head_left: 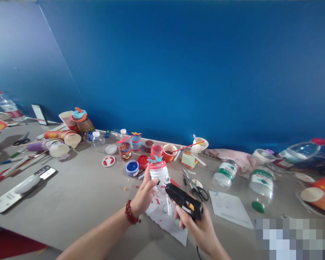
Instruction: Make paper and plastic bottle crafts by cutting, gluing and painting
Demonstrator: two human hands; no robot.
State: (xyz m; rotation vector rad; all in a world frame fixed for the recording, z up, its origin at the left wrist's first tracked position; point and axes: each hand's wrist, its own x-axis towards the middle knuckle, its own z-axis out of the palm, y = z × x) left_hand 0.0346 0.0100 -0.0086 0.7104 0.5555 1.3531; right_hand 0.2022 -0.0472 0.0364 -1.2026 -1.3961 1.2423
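Note:
My left hand, with a red bead bracelet on the wrist, grips a clear plastic bottle piece from its left side. The piece has a red rim, blue leaf-like cutouts on top and eye shapes on its front. In my right hand is a black hot glue gun, its nozzle pointing left at the front of the bottle piece; whether the tip touches cannot be told. Under both lies a white paper sheet with red scraps and drawn marks.
Behind my hands stand open paint jars, blue and red, and a decorated brown cup. Scissors and cut water bottles lie to the right. A phone, brushes and paper cups are at left.

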